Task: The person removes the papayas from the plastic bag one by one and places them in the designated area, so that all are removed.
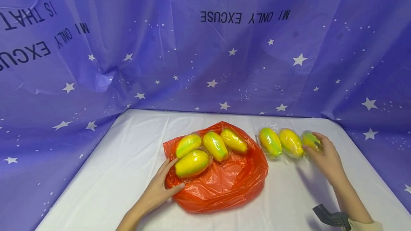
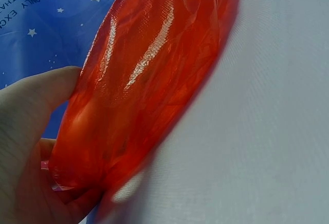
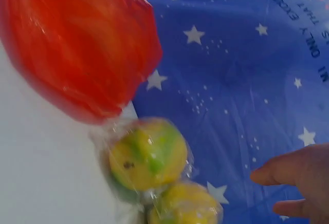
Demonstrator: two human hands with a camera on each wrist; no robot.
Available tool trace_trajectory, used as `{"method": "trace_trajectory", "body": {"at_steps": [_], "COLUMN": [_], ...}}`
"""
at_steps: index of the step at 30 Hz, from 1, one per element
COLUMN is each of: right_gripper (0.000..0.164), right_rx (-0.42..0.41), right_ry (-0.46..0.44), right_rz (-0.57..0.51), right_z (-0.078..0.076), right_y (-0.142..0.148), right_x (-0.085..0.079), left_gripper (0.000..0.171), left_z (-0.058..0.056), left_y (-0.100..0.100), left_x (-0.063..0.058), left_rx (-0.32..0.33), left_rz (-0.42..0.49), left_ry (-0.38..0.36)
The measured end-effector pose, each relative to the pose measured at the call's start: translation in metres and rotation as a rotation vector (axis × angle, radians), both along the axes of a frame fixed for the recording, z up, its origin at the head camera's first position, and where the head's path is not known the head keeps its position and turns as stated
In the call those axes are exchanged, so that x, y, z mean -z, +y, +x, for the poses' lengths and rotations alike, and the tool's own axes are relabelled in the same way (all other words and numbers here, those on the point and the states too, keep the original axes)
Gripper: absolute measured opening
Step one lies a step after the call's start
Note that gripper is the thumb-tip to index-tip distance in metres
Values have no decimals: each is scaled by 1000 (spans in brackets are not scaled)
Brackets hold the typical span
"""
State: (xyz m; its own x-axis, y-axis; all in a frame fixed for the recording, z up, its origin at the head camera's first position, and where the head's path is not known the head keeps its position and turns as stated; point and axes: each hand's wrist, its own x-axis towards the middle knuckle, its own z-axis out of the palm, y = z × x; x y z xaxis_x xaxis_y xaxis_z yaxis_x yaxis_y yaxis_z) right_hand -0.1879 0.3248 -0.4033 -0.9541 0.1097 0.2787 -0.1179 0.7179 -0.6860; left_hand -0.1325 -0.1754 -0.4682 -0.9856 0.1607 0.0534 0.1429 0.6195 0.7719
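A red plastic bag (image 1: 221,181) lies spread on the table, with several film-wrapped yellow-green mango-like fruits (image 1: 192,164) on its left and back parts. My left hand (image 1: 157,188) holds the bag's left edge, thumb on one side and fingers curled under it in the left wrist view. To the right of the bag stand two wrapped fruits (image 1: 291,143) side by side. A third fruit (image 1: 309,139) at the row's right end is partly hidden by my right hand (image 1: 329,159), whose thumb and fingers stand apart around it. The right wrist view shows those fingers (image 3: 277,172) extended.
A white cloth covers the table (image 1: 106,174). Purple-blue star-printed sheeting (image 1: 205,63) hangs behind it and along both sides. A dark strap-like device (image 1: 332,218) sits on my right wrist.
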Motion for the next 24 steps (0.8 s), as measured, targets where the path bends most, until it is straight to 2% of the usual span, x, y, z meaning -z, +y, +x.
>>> {"method": "trace_trajectory", "body": {"at_steps": [8, 12, 17, 24], "right_gripper": [61, 57, 52, 46], "right_rx": [-163, -210, -228, -221], "right_ry": [-40, -11, 34, 42], "right_rz": [-44, -75, -110, -159], "right_z": [-2, -3, -5, -4], "right_y": [-21, -28, -37, -56], "right_x": [-1, 2, 0, -8], "left_gripper": [81, 80, 80, 79], "left_z": [0, -1, -2, -1], "left_y": [-1, -1, -1, -2], "left_x": [0, 1, 1, 2], "left_rx": [4, 7, 5, 5], "left_rz": [11, 11, 13, 14], "left_ry": [11, 19, 26, 35]}}
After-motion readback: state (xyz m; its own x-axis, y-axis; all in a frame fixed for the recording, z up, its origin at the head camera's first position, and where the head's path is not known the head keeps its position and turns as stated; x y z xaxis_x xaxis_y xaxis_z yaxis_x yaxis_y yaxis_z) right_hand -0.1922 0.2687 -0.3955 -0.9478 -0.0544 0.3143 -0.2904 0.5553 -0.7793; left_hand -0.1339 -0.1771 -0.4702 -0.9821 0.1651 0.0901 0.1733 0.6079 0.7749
